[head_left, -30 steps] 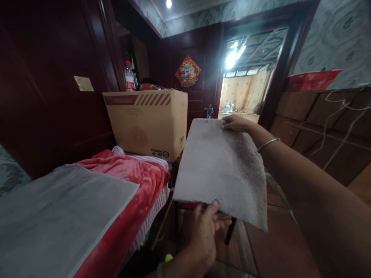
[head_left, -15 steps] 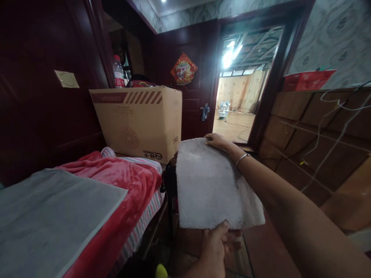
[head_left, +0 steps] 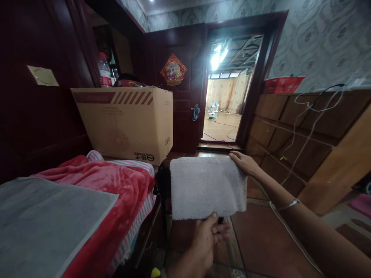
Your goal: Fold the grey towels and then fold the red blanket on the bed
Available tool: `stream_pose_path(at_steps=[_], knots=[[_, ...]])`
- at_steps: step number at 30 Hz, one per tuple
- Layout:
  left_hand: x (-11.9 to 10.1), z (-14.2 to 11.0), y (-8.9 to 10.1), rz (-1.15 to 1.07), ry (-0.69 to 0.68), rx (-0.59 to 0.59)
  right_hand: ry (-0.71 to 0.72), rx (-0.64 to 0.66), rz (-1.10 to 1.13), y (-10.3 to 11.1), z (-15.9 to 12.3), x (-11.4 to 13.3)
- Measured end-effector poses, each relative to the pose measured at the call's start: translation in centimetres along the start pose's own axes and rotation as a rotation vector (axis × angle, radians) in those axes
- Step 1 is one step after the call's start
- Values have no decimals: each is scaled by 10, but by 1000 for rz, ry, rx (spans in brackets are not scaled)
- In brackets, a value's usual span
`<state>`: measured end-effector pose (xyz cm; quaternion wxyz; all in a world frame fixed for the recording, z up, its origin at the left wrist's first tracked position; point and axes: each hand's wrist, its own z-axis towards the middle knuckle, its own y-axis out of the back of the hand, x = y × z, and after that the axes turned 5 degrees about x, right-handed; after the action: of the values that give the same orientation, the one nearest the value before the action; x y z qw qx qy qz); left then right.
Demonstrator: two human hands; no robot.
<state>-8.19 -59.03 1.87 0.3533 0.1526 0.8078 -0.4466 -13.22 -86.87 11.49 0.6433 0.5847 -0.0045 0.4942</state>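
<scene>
Right hand [head_left: 244,163] shifted to far corner of pale cloth [head_left: 207,187]; left hand [head_left: 207,233] at near edge; each grip holding it.

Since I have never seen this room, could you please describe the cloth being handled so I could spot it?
Find the big cardboard box by the dark red door. Nearer the camera, to its right, the right hand holds a pale cloth, the left hand at its lower edge. Unlike the grey cloth lying on the red blanket, it is fluffy and held up.
</scene>
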Motion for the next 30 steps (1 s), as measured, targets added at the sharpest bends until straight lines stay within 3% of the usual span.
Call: stream_pose_path(at_steps=[4, 8, 10, 14, 16, 18, 21, 23, 25, 27, 30], knots=[[-3, -1, 37, 111, 25, 86, -36, 20, 51, -6, -6, -3], [-40, -16, 71, 475, 16, 165, -48, 7, 75, -12, -3, -3], [-74, -23, 75, 706, -221, 120, -41, -12, 89, -15, -2, -4], [-145, -15, 59, 1134, -1008, -183, 4, -47, 90, -18, -1, -2], [-169, 2, 48, 1355, -1220, -194, 33, -36, 71, -18, 0, 0], [-182, 22, 39, 1603, -1242, -110, 38, -11, 35, -16, 0, 2], [-186, 42, 32, 1872, -1102, -38, 55, -17, -89, -13, -5, 6], [-186, 45, 29, 1952, -1053, -68, 209, -76, -193, -12, -13, 15], [-187, 42, 26, 2006, -1056, -99, 455, -110, -286, -13, -23, 31], [-189, 39, 20, 2052, -1091, -105, 660, -64, -364, -18, -32, 49], [-191, 40, 10, 2131, -1129, -47, 780, 53, -427, -26, -38, 69]])
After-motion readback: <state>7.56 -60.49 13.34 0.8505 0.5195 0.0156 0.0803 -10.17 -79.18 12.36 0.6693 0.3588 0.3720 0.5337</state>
